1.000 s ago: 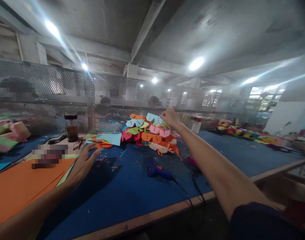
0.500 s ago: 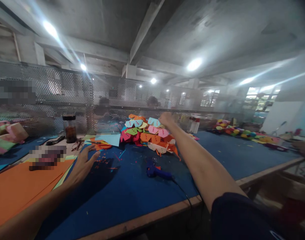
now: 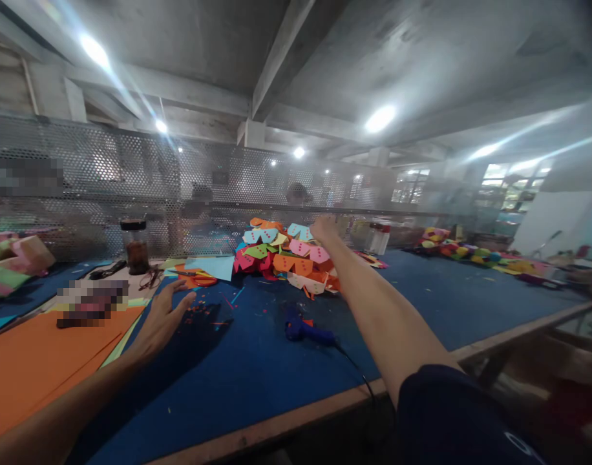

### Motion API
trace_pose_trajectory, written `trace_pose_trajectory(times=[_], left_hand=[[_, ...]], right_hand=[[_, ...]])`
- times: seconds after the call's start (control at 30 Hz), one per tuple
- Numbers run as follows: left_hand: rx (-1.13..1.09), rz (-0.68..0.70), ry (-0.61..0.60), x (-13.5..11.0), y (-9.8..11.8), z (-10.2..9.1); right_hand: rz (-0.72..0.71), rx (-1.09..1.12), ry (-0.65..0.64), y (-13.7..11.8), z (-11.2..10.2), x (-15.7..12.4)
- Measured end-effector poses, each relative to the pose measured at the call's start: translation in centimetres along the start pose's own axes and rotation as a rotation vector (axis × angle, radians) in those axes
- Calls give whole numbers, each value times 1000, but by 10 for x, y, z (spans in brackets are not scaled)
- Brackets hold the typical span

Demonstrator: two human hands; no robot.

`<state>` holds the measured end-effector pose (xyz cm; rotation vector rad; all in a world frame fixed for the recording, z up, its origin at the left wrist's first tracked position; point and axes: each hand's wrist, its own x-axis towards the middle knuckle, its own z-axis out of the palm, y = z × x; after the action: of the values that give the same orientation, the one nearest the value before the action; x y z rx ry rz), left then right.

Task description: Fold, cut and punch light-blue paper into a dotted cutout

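My left hand (image 3: 166,318) hovers over the left part of the blue table, fingers apart, with nothing in it. Just beyond it lie scissors (image 3: 205,281) with orange handles, among small paper scraps. My right hand (image 3: 326,230) reaches to the far right side of a pile of folded paper pieces (image 3: 292,263) in orange, pink, green and light blue, with rows of dots. Its fingers look curled beside a light blue piece; their tips and anything in them are hidden. A blue glue gun (image 3: 309,332) rests on the table between my arms, its cord running over the front edge.
Orange paper sheets (image 3: 44,361) lie at the left, with a blurred-out object on them. A lidded jar (image 3: 135,247) stands behind. Colourful paper items (image 3: 480,255) lie far right. A perforated metal screen (image 3: 155,194) borders the table's back, with people beyond it.
The view has shifted slightly. My right arm has moved a little, while its hand stays at the pile's far right side. My left hand is nearly still.
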<state>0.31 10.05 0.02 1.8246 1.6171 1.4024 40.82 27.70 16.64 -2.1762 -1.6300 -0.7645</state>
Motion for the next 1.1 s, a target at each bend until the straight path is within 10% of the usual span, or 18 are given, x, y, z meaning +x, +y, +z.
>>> trace_pose_trajectory(times=[0.43, 0.73, 0.9, 1.0, 1.1], left_hand=[[17, 39, 34, 3, -7, 3], [26, 44, 41, 2, -8, 2], [44, 38, 39, 2, -10, 4], [67, 33, 34, 4, -12, 4], [85, 29, 31, 5, -15, 4]], right_hand=[[-6, 171, -6, 3, 2, -12], [-115, 613, 158, -13, -50, -47], [-390, 986, 99, -42, -114, -140], [-675, 1694, -158, -39, -157, -230], [-856, 1881, -481, -22, -183, -306]])
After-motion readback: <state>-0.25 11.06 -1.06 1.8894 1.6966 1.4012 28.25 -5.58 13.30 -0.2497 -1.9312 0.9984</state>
